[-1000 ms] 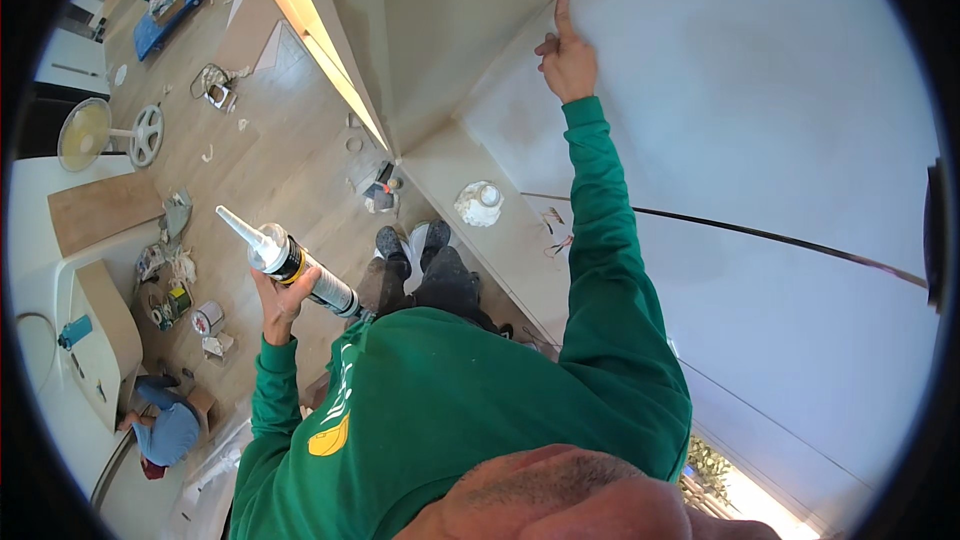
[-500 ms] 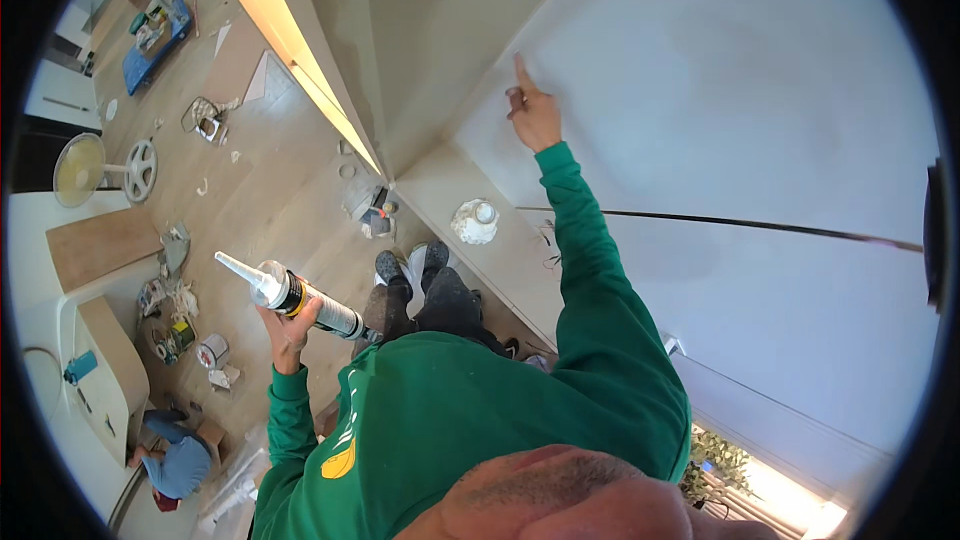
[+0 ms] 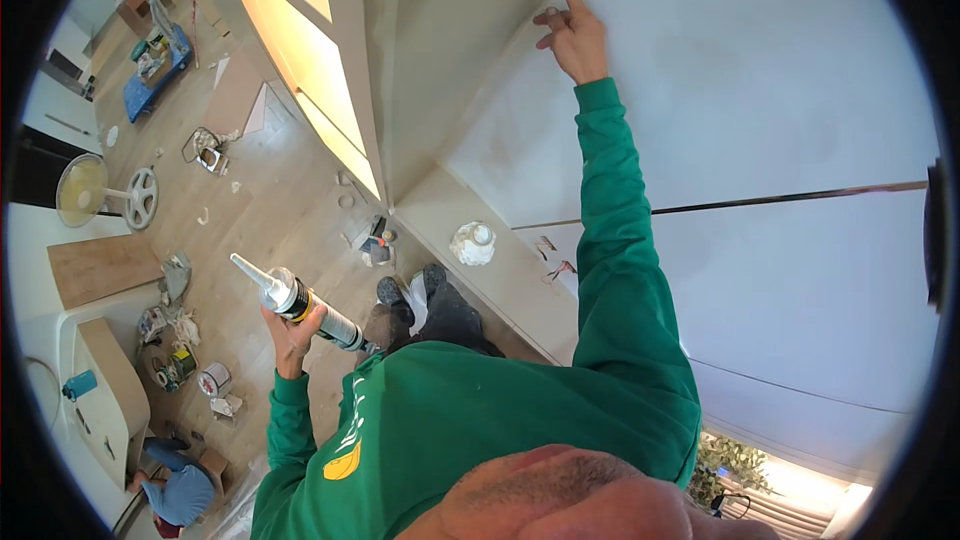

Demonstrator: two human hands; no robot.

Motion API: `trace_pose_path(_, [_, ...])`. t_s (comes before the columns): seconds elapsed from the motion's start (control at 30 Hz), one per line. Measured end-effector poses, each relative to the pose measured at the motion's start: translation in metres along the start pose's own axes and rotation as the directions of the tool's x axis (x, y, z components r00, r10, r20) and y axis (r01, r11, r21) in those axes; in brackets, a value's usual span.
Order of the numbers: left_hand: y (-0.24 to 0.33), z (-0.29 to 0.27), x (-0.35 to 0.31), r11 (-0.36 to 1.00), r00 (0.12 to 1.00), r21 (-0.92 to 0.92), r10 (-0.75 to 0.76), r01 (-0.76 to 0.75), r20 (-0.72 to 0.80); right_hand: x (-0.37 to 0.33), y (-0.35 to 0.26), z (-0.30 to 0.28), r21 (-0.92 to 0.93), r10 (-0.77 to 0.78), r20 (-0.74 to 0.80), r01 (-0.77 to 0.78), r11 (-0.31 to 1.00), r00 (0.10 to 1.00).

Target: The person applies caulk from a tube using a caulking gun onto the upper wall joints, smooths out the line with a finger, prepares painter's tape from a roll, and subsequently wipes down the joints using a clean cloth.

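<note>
My left hand [image 3: 292, 330] is wrapped round a caulking gun [image 3: 340, 328] with a sealant cartridge in it. Its white nozzle points up and to the left, away from my body. High up, my right arm is stretched out over the white wall panel [image 3: 740, 90]. The extended index finger of my right hand [image 3: 577, 42] touches the seam where the panel meets the beige cabinet side [image 3: 450, 30]. The hand holds nothing, and its other fingers are loosely bent apart from the index finger.
A white crumpled lump [image 3: 472, 245] with a round cap sits on the beige ledge [image 3: 525, 305] below my right arm. A lit shelf unit [image 3: 300, 60] rises beside it. On the floor stand a fan [image 3: 85, 190], a blue trolley [image 3: 155, 80] and several cans. Another person [image 3: 183, 490] crouches at lower left.
My right hand has slid up and to the right along the seam, its arm stretching further. The caulking gun stays in my left hand, slightly shifted. The whole view has tilted a little.
</note>
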State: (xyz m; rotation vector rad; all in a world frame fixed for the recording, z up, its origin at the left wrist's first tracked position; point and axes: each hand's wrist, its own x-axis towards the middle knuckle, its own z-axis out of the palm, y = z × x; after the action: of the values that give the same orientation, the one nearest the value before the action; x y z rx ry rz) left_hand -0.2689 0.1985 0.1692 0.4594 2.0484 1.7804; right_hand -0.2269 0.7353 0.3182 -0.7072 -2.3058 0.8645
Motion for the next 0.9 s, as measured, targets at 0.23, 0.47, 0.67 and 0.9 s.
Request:
trace_pose_path(0.23, [0.013, 0.007, -0.009, 0.998, 0.996, 0.008, -0.062, 0.063, -0.068, -0.012, 0.037, 0.04, 0.161, 0.078, 0.046, -0.085, 0.983, 0.996])
trace_pose_path(0.47, [0.015, 0.018, -0.012, 0.998, 0.991, -0.035, -0.048, 0.044, -0.126, -0.066, 0.06, 0.049, 0.119, 0.125, 0.198, -0.151, 0.981, 0.972])
trace_pose_path(0.67, [0.032, 0.026, -0.005, 0.999, 0.997, -0.045, 0.01, -0.014, -0.076, 0.008, -0.081, -0.068, 0.072, -0.241, -0.137, 0.253, 0.965, 0.961])
trace_pose_path(0.9, [0.032, 0.028, -0.007, 0.995, 0.997, -0.074, 0.065, -0.067, -0.032, 0.068, -0.148, -0.115, 0.095, -0.195, -0.148, 0.211, 0.973, 0.969])
